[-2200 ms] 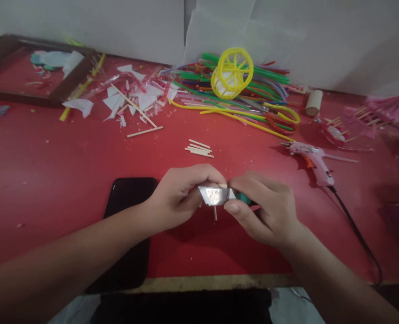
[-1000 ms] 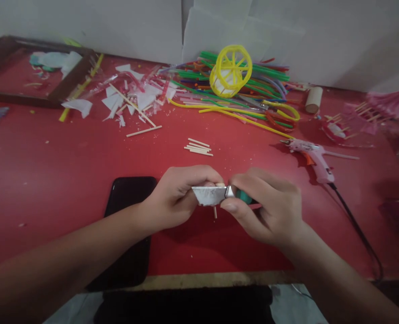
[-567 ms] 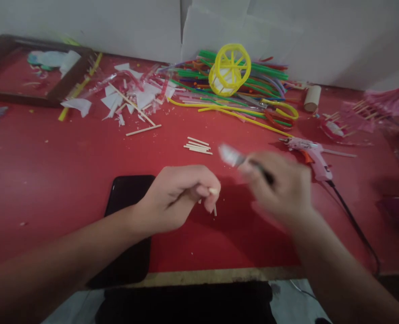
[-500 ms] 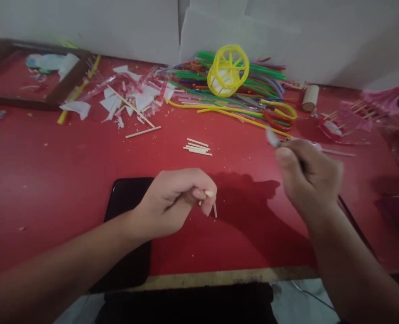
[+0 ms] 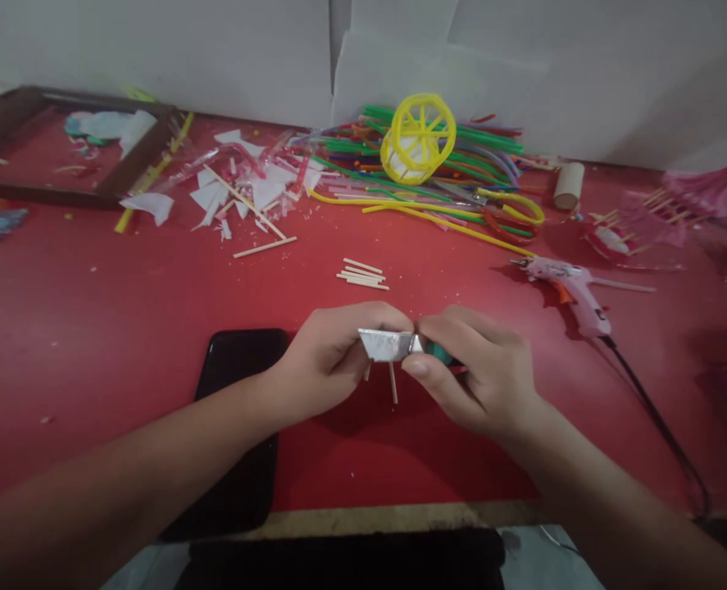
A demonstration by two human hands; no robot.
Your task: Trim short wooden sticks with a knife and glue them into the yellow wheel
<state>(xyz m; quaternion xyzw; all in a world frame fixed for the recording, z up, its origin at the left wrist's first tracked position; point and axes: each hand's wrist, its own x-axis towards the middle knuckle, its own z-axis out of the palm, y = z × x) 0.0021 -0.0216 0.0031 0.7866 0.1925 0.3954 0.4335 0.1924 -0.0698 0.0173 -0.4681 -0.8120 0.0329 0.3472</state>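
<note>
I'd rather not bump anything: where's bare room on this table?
Crumbs aside, left of the phone, nearer than the brown frame; also between the short sticks and the glue gun. Crowded: the far side, with paper scraps and pipe cleaners.

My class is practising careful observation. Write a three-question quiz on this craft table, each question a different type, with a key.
1. Multiple choice: What does the right hand hold?
A) The scissors
B) A green-handled tool with a flat metal blade
C) The cardboard tube

2. True or false: The pink glue gun lies to the right of the black flat device in the picture.

3. Fill in the blank: The short pale sticks lie in a small cluster on a table coloured ____.

Key: 1. B; 2. True; 3. red
</note>
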